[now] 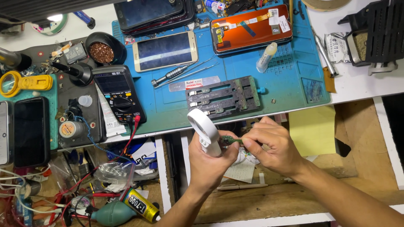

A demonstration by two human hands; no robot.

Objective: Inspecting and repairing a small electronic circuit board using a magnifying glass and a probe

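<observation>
Left hand (209, 157): bare, no glove, no ring in sight.
Right hand (275, 147): bare, no glove, no ring in sight.
Forearms: both uncovered to the picture's lower edge; no sleeve, watch or strap shows.
Nails: short.

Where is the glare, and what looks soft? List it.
Head view: glare streaks across the gold phone screen on the blue mat; the white handheld device in the left hand is overexposed; the small green part pinched by the right hand is slightly soft.
</observation>
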